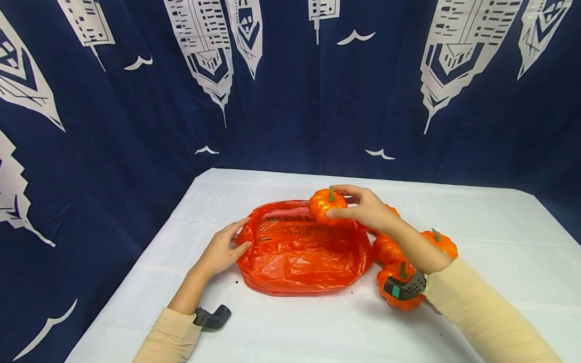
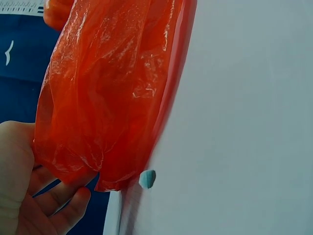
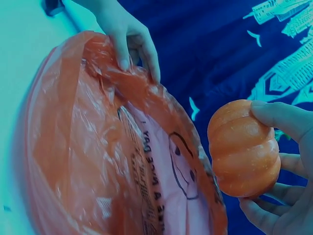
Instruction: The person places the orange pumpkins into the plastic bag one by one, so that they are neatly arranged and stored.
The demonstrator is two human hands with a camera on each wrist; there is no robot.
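Note:
A red plastic bag (image 1: pixel 303 277) lies on the table with its mouth spread wide and dark print showing inside. At its left end my left hand (image 1: pixel 222 250) grips the rim, thumb on the near side and fingers farther back. In the left wrist view, part of those fingers (image 2: pixel 73 208) shows past the bag's film. My right hand (image 1: pixel 363 205) holds a small orange pumpkin (image 1: pixel 326 206) with a green stem over the bag's far right rim. The right wrist view shows this ribbed pumpkin (image 3: pixel 244 147) between thumb and fingers, just outside the bag's rim.
Several more small pumpkins (image 1: pixel 439 243) sit right of the bag, partly hidden under my right forearm. One pumpkin (image 1: pixel 400 300) is nearest the front. A dark blue curtain with white building prints (image 1: pixel 288 123) hangs behind the white table (image 1: pixel 505 281).

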